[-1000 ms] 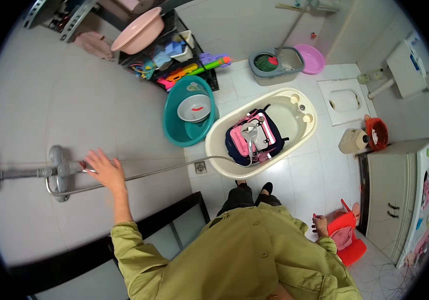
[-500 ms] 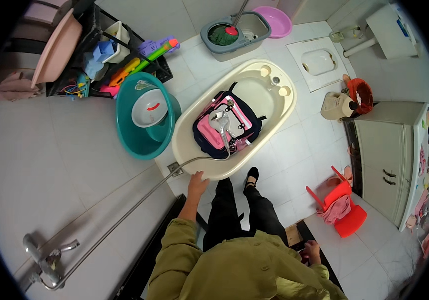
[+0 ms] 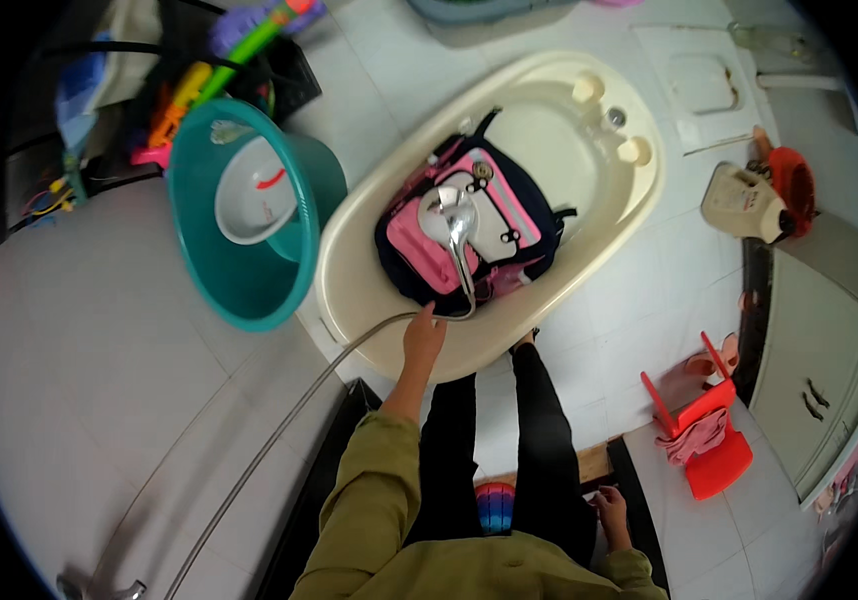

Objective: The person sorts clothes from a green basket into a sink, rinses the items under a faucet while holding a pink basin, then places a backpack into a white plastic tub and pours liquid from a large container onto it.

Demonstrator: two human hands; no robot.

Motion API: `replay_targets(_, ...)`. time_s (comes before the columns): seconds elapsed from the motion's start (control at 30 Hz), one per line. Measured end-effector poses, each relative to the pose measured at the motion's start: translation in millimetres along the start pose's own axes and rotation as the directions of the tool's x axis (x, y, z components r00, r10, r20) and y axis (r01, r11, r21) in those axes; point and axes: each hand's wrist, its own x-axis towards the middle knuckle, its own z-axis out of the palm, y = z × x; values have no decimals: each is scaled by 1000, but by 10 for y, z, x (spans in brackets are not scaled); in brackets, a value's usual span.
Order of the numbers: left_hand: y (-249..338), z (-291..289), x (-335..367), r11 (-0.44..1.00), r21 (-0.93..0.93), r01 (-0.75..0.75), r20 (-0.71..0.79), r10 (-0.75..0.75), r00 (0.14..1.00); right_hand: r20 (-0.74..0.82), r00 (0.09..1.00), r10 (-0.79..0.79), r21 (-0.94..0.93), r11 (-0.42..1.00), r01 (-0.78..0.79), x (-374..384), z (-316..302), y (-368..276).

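Note:
A cream baby bathtub (image 3: 589, 270) stands on the tiled floor before me. In it lies a pink and navy school backpack (image 3: 429, 255) with a pale front pocket. On top of the backpack rests a chrome shower head (image 3: 454, 225), its handle toward me. My left hand (image 3: 423, 338) reaches over the tub's near rim, its fingers closed around the metal shower hose (image 3: 344, 352) just below the handle. My right hand (image 3: 611, 515) hangs low beside my right thigh, fingers loosely bent and apart, with nothing seen in them.
A teal tub (image 3: 249, 310) holding a white basin (image 3: 249, 205) stands left of the bathtub. Toy water guns (image 3: 239, 55) lie on a rack behind it. To the right are a beige jug (image 3: 734, 205), a red bucket (image 3: 794, 190), a red child's chair (image 3: 719, 465) and a cabinet (image 3: 809, 340).
My left hand has moved from the tub's near rim forward to the hose beside the shower head. The view has come closer to the bathtub. My right hand stays low at my side.

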Motion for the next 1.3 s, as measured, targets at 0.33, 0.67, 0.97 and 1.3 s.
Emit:
replay_targets(0.33,19,1423,1806,927,-325,185,-247,-272,930,-164,927,337,-86,931,-354,682,-228,515)
replay_targets(0.67,885,394,357,942,-335,30,-382,-165,910,88,982,-169,64,984,164,835,368,-1395)
replay_targets(0.97,1943,-1533,-2245,874,-301,-381,-542,171,823,626,479,-615,602,772,204,-1649,1284,-3033)
replay_targets(1.3,1771,-3141,-4674,753,-146,-642,-719,365,591,667,75,-741,712,664,228,-4173,1178,-2617)
